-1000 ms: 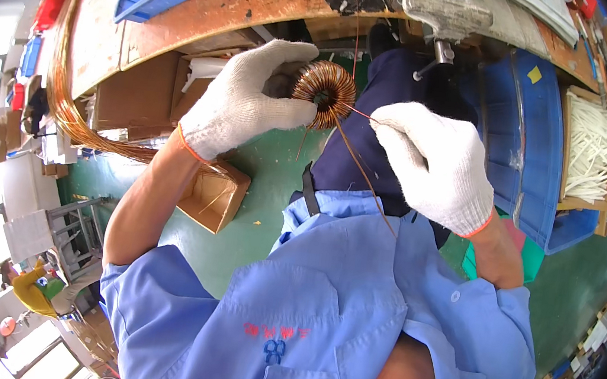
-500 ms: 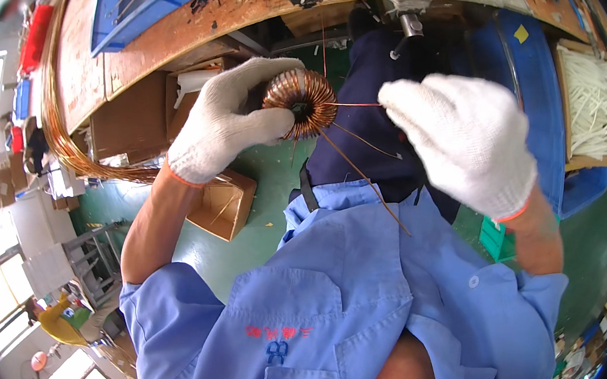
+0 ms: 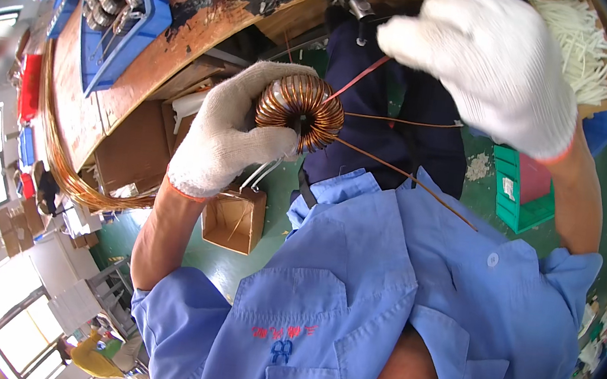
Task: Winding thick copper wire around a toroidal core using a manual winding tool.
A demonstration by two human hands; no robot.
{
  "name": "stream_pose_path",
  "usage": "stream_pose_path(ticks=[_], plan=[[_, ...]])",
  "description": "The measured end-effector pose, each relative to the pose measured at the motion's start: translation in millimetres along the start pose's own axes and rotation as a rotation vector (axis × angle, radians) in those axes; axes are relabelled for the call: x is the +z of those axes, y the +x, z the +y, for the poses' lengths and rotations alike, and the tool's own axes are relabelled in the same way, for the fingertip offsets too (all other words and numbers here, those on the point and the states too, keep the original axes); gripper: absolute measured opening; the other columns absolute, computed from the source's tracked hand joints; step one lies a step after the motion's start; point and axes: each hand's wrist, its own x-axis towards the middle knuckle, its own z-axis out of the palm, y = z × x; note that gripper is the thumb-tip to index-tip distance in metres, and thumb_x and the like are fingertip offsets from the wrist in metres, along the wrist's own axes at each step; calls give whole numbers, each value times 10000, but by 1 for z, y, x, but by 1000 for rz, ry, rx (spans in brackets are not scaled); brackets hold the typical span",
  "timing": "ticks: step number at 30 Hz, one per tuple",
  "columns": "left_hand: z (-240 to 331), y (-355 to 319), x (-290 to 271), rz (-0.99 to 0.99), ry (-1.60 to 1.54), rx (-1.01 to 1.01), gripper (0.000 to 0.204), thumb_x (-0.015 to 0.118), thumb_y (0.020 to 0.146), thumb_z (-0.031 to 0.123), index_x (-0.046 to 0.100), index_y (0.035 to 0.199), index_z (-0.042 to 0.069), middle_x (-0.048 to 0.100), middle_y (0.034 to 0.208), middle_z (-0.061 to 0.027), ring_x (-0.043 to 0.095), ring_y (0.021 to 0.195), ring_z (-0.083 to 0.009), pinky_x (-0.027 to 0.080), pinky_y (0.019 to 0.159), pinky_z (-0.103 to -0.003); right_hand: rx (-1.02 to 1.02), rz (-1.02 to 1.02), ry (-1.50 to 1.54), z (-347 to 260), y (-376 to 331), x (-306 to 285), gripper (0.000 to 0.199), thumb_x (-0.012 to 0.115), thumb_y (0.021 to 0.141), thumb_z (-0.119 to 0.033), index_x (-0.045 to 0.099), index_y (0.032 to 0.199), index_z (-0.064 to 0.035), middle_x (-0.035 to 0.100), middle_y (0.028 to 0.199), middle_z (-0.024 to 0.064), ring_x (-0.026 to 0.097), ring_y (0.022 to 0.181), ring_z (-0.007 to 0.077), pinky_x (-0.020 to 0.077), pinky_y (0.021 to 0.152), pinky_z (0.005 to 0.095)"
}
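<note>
My left hand (image 3: 211, 142), in a white knitted glove, is closed around a ring-shaped copper coil (image 3: 323, 126), thumb on the near side. The coil is held up over my lap, with copper windings all round its ring. A taut reddish strand of wire (image 3: 361, 78) runs from the coil up to my gloved right hand (image 3: 493, 69). That hand is closed, its fingertips pinched on the wire, up and to the right of the coil. Two loose wire ends stick out to the right, a straight one (image 3: 401, 120) and a longer, lower one (image 3: 423, 187).
At the upper left, a blue tray (image 3: 154, 23) with several wound coils stands on a worn wooden bench (image 3: 91, 113). A bundle of copper wire (image 3: 54, 112) curves round the bench. Below are a cardboard box (image 3: 249, 239) and, at right, a green crate (image 3: 509, 205). White strips (image 3: 574, 48) fill a box.
My right hand has moved up and to the right, drawing out a longer stretch of wire that now slants upward. The coil has tilted in my left hand, and the whole view has shifted.
</note>
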Motion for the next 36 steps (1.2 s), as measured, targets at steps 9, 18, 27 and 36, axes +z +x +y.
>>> stream_pose_path(ticks=[9,18,27,36], plan=[[7,14,17,-19,87,-11,560,874,897,172,652,1360,-51,762,1110,-104,730,920,-131,616,798,-273,-91,250,-214,33,-18,35,238,731,889,-126,779,1122,-123,623,785,38,646,612,204,511,492,346],[-3,24,30,26,-151,-4,511,850,923,217,658,1310,-54,773,1134,-132,754,1007,-178,623,911,-329,509,314,-312,8,-9,43,171,736,943,-133,736,1111,-104,706,913,80,715,666,244,576,539,323],[-2,47,48,-60,-323,17,437,758,1005,215,642,1336,-45,762,1174,-142,757,1012,-196,638,886,-355,1113,456,1296,-5,-17,47,186,668,1088,-90,669,1231,30,736,967,85,729,790,136,639,694,303],[-7,76,64,-129,-359,-65,350,670,1049,154,665,1348,-26,751,1226,-128,756,1107,-234,655,945,-391,1381,462,1771,-12,-54,88,199,734,998,-78,740,1197,-68,754,971,35,751,830,185,623,747,363]])
